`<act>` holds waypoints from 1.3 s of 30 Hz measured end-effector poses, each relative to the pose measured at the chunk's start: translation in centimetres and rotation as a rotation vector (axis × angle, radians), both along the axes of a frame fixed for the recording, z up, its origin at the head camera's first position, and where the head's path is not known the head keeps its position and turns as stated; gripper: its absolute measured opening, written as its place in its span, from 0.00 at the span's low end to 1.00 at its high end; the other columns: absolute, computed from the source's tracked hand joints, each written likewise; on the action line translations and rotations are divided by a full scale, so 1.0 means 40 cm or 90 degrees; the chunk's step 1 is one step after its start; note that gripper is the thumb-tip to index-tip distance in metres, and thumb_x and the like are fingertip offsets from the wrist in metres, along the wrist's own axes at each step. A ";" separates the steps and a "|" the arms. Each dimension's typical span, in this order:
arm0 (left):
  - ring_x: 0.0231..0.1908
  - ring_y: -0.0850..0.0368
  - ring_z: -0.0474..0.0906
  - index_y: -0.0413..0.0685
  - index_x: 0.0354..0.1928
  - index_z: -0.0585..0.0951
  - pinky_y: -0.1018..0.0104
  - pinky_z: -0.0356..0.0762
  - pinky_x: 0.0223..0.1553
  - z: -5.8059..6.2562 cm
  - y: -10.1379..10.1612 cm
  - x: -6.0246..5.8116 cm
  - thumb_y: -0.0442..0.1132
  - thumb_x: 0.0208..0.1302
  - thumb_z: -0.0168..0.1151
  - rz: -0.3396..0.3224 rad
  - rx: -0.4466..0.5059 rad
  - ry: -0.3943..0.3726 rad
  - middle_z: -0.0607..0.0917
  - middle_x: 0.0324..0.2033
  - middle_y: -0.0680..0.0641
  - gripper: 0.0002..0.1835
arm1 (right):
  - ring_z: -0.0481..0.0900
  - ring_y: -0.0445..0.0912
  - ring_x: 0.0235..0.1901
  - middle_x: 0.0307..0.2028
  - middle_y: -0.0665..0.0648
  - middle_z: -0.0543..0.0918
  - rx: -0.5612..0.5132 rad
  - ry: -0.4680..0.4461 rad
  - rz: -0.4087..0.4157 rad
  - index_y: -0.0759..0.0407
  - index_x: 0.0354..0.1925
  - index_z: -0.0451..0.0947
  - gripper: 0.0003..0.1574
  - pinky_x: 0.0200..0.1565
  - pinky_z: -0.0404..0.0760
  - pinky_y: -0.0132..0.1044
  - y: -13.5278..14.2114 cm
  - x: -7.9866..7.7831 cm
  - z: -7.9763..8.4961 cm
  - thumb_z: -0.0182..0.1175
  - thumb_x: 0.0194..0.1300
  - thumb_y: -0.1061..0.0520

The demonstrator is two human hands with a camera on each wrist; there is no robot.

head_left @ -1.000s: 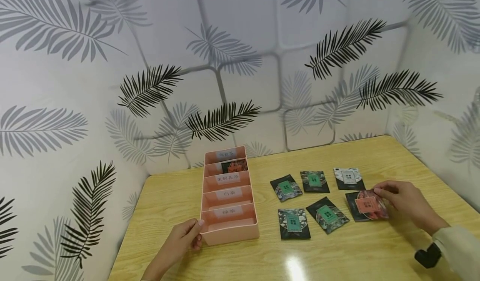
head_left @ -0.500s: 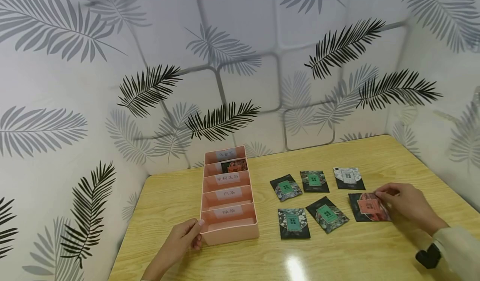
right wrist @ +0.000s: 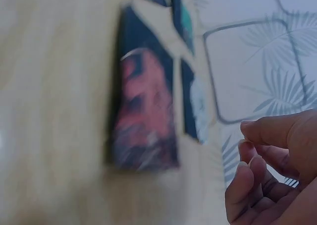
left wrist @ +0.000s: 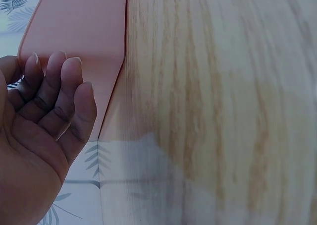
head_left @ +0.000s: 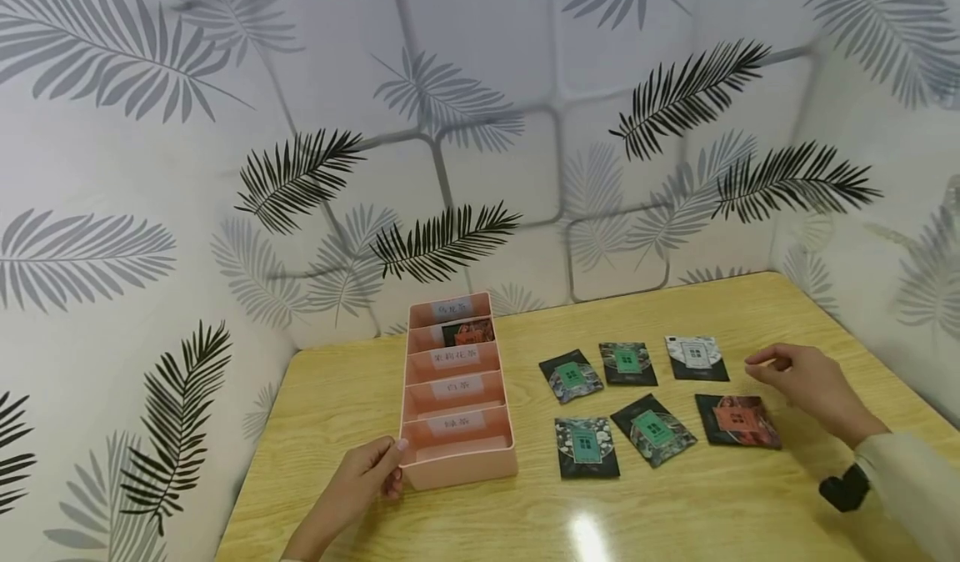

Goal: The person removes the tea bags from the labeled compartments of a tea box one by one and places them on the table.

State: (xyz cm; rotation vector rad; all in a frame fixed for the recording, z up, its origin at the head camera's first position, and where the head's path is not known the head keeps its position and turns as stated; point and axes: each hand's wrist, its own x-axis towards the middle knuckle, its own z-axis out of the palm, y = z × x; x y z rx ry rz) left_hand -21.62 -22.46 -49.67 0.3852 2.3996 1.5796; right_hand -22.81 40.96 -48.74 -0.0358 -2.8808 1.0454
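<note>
A pink divided box (head_left: 460, 469) with labelled compartments stands left of the table's middle. At its near left corner my left hand (head_left: 358, 480) grips the wall, thumb on the rim; in the left wrist view the curled fingers (left wrist: 69, 84) lie along the outside. One tea sachet (head_left: 471, 333) with a red label sits in the second compartment from the back. To the right, my right hand (head_left: 808, 385) hovers with loosely curled fingers and holds nothing. Just left of it, a red-labelled tea sachet (head_left: 738, 420) lies flat on the table, apart from the fingertips.
Several other sachets lie between box and right hand: a white-topped one (head_left: 697, 358) behind the red one, and green-labelled ones such as the tilted sachet (head_left: 654, 430) and the front sachet (head_left: 587, 447). Behind the wooden table (head_left: 330, 387) rises a leaf-patterned wall covering (head_left: 510, 170).
My right hand has let go of the red-labelled sachet and lifted slightly up and away. The sachet now lies flat. My left hand and the box have stayed put.
</note>
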 end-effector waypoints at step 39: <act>0.24 0.58 0.78 0.37 0.32 0.76 0.58 0.86 0.29 0.000 -0.004 0.000 0.54 0.82 0.50 -0.017 -0.019 0.025 0.82 0.26 0.42 0.26 | 0.77 0.50 0.31 0.41 0.54 0.85 -0.140 0.088 0.166 0.53 0.48 0.85 0.13 0.30 0.81 0.42 -0.472 -0.206 0.137 0.65 0.74 0.47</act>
